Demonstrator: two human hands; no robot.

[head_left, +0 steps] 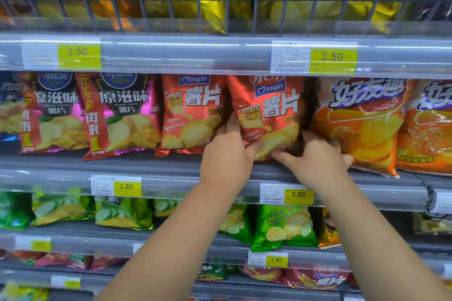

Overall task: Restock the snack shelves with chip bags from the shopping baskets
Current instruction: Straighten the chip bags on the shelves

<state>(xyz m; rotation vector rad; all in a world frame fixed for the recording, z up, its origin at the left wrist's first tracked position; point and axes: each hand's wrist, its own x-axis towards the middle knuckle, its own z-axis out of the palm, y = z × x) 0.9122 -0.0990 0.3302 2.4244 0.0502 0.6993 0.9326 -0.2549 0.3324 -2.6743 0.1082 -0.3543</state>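
**Fingers [232, 122] gripping a red chip bag [271, 110] on the shelf [146, 162]**

Left hand [227, 156] curls round the bag's left edge, right hand [318, 164] round its lower right corner, thumbs on the front. The bag stands upright, base near the shelf's front lip, top hidden behind the price rail [183, 54]. Narrow gaps separate it from a matching red bag [193, 112] and an orange bag [359, 124]. Glossy foil; white lettering; pictured chips.

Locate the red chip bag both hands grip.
Head view, centre shelf: red foil chip bag stands between a matching red bag, left, and an orange bag, right.
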